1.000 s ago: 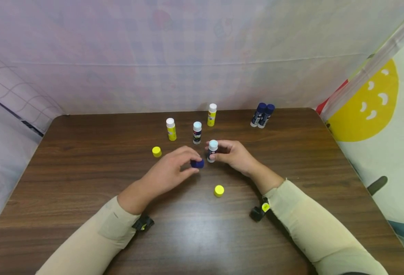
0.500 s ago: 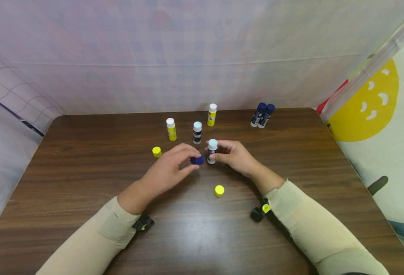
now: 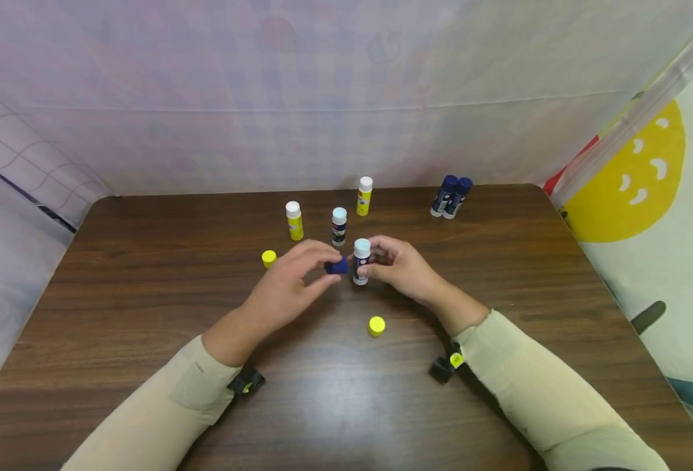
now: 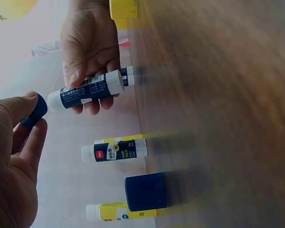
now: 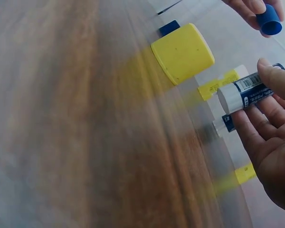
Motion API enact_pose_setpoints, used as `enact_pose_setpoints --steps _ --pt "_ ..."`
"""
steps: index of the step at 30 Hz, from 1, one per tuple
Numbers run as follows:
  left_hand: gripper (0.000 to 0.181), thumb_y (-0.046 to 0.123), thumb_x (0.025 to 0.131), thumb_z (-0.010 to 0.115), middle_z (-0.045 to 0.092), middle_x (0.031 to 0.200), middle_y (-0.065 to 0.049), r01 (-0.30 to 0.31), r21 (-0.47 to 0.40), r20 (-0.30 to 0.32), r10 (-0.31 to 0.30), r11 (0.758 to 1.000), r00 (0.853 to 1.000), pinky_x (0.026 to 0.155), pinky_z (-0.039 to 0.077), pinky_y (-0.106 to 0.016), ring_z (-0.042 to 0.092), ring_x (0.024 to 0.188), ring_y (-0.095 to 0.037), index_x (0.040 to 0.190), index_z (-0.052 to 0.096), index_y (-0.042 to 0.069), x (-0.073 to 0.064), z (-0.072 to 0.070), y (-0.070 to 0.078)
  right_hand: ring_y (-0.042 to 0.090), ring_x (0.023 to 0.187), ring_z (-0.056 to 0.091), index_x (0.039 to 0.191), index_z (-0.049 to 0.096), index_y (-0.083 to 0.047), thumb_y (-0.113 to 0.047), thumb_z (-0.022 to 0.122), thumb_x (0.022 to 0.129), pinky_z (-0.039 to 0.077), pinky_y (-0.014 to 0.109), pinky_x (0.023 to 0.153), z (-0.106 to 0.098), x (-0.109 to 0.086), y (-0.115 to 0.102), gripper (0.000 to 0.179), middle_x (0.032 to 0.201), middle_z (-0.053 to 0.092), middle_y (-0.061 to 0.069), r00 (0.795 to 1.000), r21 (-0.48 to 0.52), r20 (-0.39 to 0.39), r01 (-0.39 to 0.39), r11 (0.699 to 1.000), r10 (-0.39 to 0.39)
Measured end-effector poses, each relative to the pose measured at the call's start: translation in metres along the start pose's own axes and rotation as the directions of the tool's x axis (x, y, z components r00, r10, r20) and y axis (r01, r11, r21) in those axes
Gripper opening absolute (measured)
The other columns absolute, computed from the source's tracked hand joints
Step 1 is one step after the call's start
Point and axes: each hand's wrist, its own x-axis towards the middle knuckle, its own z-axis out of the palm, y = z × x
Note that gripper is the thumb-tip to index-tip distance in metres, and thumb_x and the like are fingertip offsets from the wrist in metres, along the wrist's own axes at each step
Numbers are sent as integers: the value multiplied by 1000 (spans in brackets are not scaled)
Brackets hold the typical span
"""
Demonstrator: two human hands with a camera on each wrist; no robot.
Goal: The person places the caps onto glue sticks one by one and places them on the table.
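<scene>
My left hand [image 3: 290,278] pinches a dark blue cap [image 3: 337,265] between thumb and fingers. In the right wrist view the cap [image 5: 269,20] shows its hollow end. My right hand [image 3: 402,265] grips an uncapped navy glue stick [image 3: 361,261], its pale top upward, just right of the cap. The left wrist view shows this glue stick [image 4: 88,91] held off the table, a small gap between its top and the blue cap [image 4: 36,110]. Another blue cap [image 4: 146,192] sits on the table in that view; the head view does not show it.
Behind the hands stand an uncapped navy glue stick [image 3: 338,227] and two uncapped yellow ones [image 3: 294,221]. Two capped navy glue sticks [image 3: 451,196] stand at the back right. One yellow cap [image 3: 269,258] lies left, another yellow cap [image 3: 376,326] in front, on the wooden table [image 3: 334,405].
My left hand has risen a little with the blue cap, up the picture. The glue stick in my right hand has shifted slightly left. The standing glue sticks stay where they were.
</scene>
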Motion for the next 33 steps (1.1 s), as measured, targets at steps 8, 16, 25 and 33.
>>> enact_pose_setpoints --steps 8,16,25,33 --pt "31 6 89 81 69 123 -10 18 -25 -36 -19 1000 999 99 60 -36 68 115 -24 119 72 2 0 0 1 17 101 70 127 66 0 -2 77 92 61 27 87 3 -2 -3 37 114 73 15 1000 -51 -15 -6 999 5" --pt "32 6 88 83 71 121 -10 -14 -13 -86 12 1000 996 98 60 -37 67 115 -24 118 73 3 0 0 -1 20 105 70 129 68 -1 -3 76 93 62 29 88 7 -4 -7 38 117 73 15 1000 -85 14 15 996 -14" --pt "32 8 87 83 72 120 -10 -3 -13 -106 2 1000 994 99 59 -38 68 115 -25 118 73 2 0 -2 2 24 107 71 131 68 -1 -2 75 93 62 28 89 12 -6 -12 39 118 74 19 998 -99 41 42 994 -38" --pt "32 10 89 82 71 121 -10 17 -21 -89 -19 1000 996 98 60 -38 68 115 -24 119 73 2 -1 -2 3 24 106 71 130 68 0 -2 77 92 62 28 88 15 -9 -14 38 115 74 17 996 -105 35 79 991 -76"
